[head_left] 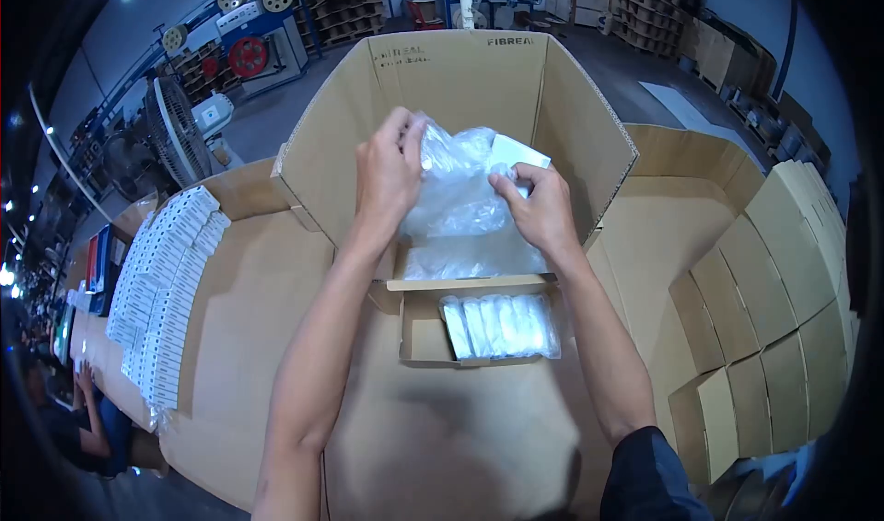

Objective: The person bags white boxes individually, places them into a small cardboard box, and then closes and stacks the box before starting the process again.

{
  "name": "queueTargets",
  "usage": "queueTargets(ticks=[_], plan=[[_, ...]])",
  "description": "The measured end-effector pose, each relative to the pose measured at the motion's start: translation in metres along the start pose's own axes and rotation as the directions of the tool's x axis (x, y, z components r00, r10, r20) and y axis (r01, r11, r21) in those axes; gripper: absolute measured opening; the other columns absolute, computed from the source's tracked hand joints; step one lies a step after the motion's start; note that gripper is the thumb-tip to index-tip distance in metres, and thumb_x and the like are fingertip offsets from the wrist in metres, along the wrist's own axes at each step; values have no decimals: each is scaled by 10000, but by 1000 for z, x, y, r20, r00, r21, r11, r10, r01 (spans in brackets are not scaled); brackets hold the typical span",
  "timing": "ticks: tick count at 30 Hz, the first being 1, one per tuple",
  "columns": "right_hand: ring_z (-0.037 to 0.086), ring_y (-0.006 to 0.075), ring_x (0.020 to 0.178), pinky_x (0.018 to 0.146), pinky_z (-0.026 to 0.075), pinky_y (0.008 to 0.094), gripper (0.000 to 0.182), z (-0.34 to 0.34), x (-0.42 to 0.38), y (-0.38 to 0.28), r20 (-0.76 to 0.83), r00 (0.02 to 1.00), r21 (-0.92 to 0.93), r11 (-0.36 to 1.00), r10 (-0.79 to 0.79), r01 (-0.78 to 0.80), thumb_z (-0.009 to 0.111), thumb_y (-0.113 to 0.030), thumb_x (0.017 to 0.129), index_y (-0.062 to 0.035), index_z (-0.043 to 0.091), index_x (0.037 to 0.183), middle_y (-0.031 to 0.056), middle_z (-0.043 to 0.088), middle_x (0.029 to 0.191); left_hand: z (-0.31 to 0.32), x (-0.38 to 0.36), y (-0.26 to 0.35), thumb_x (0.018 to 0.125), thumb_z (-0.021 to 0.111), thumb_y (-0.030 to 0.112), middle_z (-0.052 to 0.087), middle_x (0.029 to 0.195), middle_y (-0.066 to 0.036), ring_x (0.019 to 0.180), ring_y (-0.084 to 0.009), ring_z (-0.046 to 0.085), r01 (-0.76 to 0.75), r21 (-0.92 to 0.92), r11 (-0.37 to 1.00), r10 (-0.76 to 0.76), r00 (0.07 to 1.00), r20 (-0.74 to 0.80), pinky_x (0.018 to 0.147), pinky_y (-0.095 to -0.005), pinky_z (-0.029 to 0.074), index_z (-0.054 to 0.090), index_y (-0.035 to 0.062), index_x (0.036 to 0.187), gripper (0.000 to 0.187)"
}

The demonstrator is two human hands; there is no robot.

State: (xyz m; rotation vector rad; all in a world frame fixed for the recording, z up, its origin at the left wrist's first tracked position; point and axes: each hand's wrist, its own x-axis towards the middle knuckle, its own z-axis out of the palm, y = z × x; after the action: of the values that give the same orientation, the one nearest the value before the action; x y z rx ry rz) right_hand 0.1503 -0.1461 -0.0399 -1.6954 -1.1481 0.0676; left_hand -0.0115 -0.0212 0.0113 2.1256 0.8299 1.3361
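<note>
My left hand (389,169) pinches the upper left edge of a clear plastic bag (460,175), held up over a large open carton (451,74). On the bag's right side, the thumb and fingers of my right hand (543,206) are closed on the crinkled plastic. A flat white box (520,152) shows behind those fingers, overlapping the bag. More clear plastic lies lower in the carton. Just in front stands a small open cardboard box (422,335), its right part filled with a row of several white packets (502,326) in clear wrapping.
Stacked small white boxes (170,281) stand on the left of the cardboard-covered table (451,429). Brown cardboard boxes (764,327) are stacked at the right. A fan (175,134) stands beyond the left edge. A seated person (87,420) is at far left, low in view.
</note>
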Motion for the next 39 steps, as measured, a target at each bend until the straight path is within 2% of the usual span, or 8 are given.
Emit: queueTargets(ticks=[8, 13, 21, 25, 28, 32, 36, 39], plan=[[694, 361, 963, 959, 531, 434, 588, -7, 9, -11, -45, 996, 68, 994, -81, 84, 832, -428, 844, 43, 730, 1181, 220, 727, 1008, -5, 16, -16, 1084, 568, 288, 628, 627, -26, 537, -90, 581, -83, -254, 964, 76, 996, -41, 515, -304, 432, 646, 42, 1026, 264], [645, 102, 781, 678, 547, 254, 400, 2, 27, -36, 349, 929, 593, 737, 125, -323, 798, -343, 923, 26, 761, 1074, 50, 711, 898, 3, 10, -16, 1085, 565, 285, 636, 621, -18, 486, -68, 571, -23, -380, 925, 58, 995, 81, 464, -265, 414, 639, 38, 1074, 258], [657, 128, 696, 574, 568, 314, 271, -3, 29, -38, 182, 957, 783, 556, 226, -280, 626, -183, 1038, 60, 710, 954, 77, 678, 798, -41, -33, -6, 1056, 580, 179, 596, 699, -30, 496, -76, 541, 205, -437, 876, -130, 972, 196, 476, -264, 441, 569, 58, 1218, 203], [690, 153, 680, 526, 573, 295, 256, -22, 1, -50, 347, 899, 866, 275, 268, -417, 606, -153, 1036, 101, 640, 1051, 116, 694, 837, -66, -58, 1, 897, 757, 76, 592, 1285, -104, 1099, -180, 642, -198, -260, 945, 229, 969, 96, 863, -310, 535, 551, 74, 1393, 537], [682, 130, 665, 510, 563, 280, 246, -28, -31, -58, 458, 865, 791, 351, 205, -502, 603, -157, 1035, 85, 650, 1047, 100, 698, 847, -79, -68, 25, 841, 747, 31, 575, 1361, -108, 1179, -253, 629, -611, -79, 788, 615, 785, 67, 922, -377, 527, 659, 63, 1270, 439], [672, 143, 630, 550, 549, 285, 351, -36, -90, -88, 530, 814, 649, 504, 238, -570, 596, -272, 1062, 46, 702, 961, 118, 711, 861, -90, -106, 42, 906, 761, 206, 673, 1195, -127, 1192, -339, 629, -616, -172, 769, 630, 776, 38, 934, -412, 532, 730, 54, 1075, 230], [640, 211, 1039, 863, 557, 354, 417, -62, -146, -81, 424, 905, 447, 872, -13, -197, 669, -371, 1013, -10, 720, 1215, 149, 679, 1070, -98, -179, 79, 1030, 657, 244, 678, 785, -93, 728, -135, 635, 26, -256, 966, -63, 989, -135, 665, -299, 508, 681, -31, 983, 279], [575, 236, 1200, 1002, 505, 384, 535, -79, -202, -79, 273, 941, 424, 903, -200, 69, 843, -361, 877, -63, 710, 1301, 148, 592, 1235, -111, -224, 87, 1036, 656, 247, 627, 664, -90, 605, -70, 541, 121, -209, 970, -158, 973, -167, 564, -293, 450, 664, -45, 924, 313]])
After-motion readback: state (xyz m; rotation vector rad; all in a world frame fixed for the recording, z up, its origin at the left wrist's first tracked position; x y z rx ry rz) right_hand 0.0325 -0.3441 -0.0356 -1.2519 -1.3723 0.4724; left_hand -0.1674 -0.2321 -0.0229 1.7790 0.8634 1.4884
